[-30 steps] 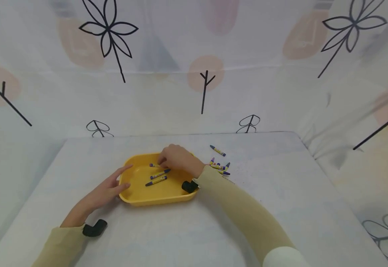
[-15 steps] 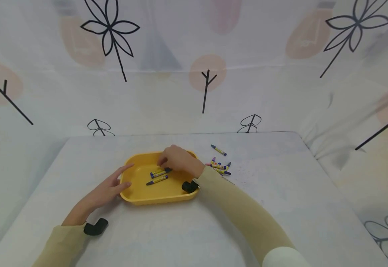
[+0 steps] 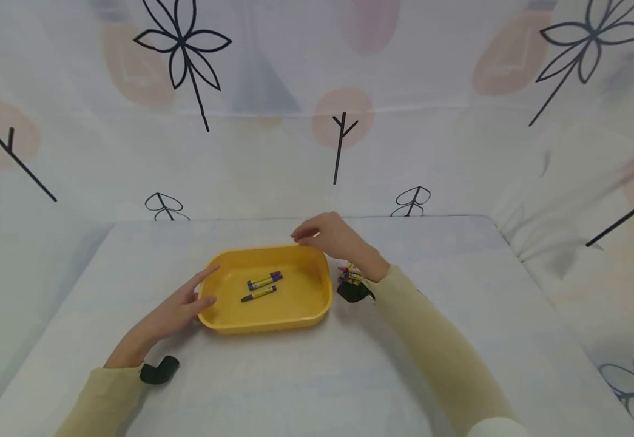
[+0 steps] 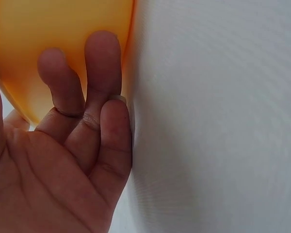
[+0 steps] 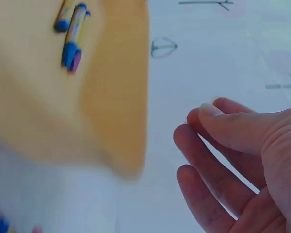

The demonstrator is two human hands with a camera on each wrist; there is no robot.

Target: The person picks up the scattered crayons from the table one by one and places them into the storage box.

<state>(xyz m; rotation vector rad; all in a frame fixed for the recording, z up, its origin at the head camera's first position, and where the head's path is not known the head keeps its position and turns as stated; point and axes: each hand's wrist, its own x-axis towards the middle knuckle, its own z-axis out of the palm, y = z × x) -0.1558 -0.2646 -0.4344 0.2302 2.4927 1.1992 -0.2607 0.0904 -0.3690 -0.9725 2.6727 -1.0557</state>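
Now the right hand (image 3: 338, 237), loosely bent, empty, leaves the tray (image 3: 289, 319), partly hiding piled crayons (image 3: 350, 274); the left hand (image 3: 166, 314) stays spread.

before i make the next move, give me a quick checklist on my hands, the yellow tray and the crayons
1. Right hand empty: ok, the right wrist view shows nothing in it.
2. Left hand at the rounded rectangular yellow plastic tray: ok, touching its left end.
3. Three slim yellow-wrapped crayons inside the tray: ok, lying on its floor.
4. Room in the tray: ok, bare floor to their right.
5. Loose pile of yellow-wrapped crayons in clear view: not ok, partly hidden by the right wrist.
6. Pile count: cannot tell.
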